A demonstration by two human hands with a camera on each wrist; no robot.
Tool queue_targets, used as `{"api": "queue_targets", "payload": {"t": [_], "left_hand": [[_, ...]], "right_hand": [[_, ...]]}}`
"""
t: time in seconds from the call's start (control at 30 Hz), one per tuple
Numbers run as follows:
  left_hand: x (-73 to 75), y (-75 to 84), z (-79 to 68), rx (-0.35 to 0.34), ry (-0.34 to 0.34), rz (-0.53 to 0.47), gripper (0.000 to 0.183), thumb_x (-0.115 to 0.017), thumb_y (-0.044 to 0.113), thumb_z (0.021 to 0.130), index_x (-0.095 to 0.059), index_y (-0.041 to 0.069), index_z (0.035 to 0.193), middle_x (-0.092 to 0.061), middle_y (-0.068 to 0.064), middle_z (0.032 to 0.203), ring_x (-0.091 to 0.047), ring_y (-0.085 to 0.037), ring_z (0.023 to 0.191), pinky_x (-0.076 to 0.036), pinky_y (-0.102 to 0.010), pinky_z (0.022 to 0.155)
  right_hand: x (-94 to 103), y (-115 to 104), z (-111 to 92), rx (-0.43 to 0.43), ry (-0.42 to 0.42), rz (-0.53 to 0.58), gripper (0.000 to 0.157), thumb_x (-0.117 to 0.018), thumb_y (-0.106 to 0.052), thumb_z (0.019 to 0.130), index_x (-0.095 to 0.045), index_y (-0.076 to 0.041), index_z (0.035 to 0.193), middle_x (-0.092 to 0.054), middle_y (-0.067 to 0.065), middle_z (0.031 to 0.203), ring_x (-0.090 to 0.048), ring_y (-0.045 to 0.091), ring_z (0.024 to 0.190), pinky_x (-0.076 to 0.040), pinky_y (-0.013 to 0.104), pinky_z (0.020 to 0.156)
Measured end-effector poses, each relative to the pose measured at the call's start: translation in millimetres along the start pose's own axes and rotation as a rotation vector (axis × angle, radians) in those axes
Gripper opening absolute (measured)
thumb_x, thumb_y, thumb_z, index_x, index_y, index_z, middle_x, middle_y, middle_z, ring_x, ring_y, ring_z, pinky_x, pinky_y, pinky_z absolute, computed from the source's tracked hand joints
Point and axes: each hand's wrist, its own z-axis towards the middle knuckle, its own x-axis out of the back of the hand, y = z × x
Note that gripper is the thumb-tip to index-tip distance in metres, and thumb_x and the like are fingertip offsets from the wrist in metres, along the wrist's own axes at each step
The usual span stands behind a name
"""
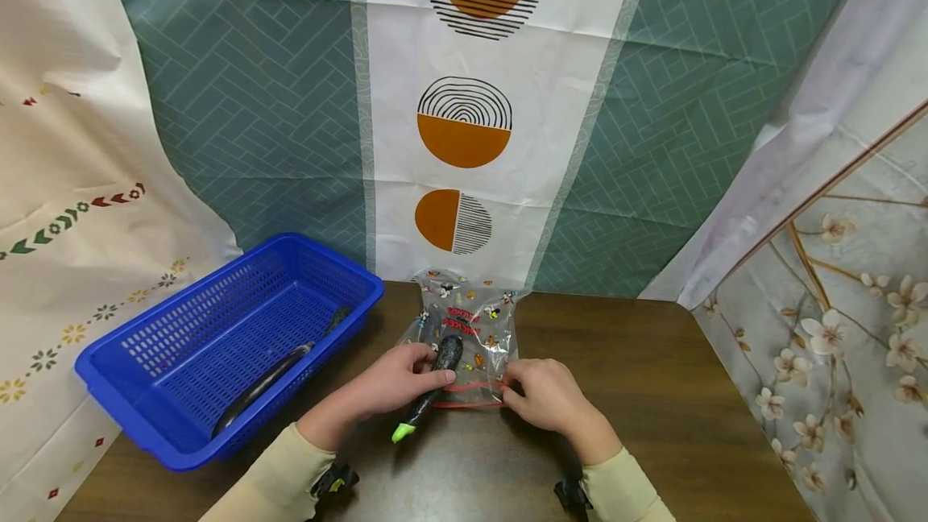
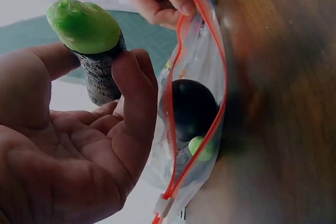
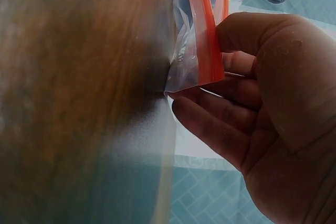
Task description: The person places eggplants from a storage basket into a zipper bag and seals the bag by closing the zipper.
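My left hand grips a dark eggplant with a bright green stem end, holding it over a clear printed zip bag. The bag lies on the table with its red-edged mouth parted towards me. My right hand pinches the right corner of that mouth between thumb and fingers. Through the opening, the left wrist view shows a black rounded thing and a green tip inside the bag. A pale slider sits at the other end of the zip.
On the left stands a blue perforated basket. It holds a long thin dark eggplant and a dark green bumpy thing. The brown wooden table extends to the right. A patterned cloth hangs behind it.
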Motion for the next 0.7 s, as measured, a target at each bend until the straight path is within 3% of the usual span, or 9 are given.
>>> {"api": "queue_targets", "payload": {"t": [0.33,0.7], "left_hand": [[-11.4,-1.4,-2.0,-0.005,-0.039,0.043,0.033,-0.078,0.040,0.104,-0.069,0.009,0.098,-0.053,0.007,0.068,-0.050,-0.009,0.059,-0.043,-0.028,0.057],[-19.1,-2.2,-6.2,-0.006,-0.138,0.001,0.031,-0.080,0.037,0.103,-0.066,0.009,0.097,-0.062,0.004,0.075,-0.056,-0.011,0.063,-0.046,-0.029,0.057]], "right_hand": [[-1.9,-2,1,0.003,0.006,0.007,0.023,-0.084,-0.019,0.089,-0.066,-0.027,0.079,-0.057,-0.018,0.072,-0.051,0.005,0.061,-0.043,0.032,0.055],[0.4,-1,0,-0.007,0.008,0.006,0.021,-0.084,-0.019,0.089,-0.067,-0.027,0.080,-0.059,-0.018,0.072,-0.053,0.005,0.061,-0.045,0.033,0.056]]}}
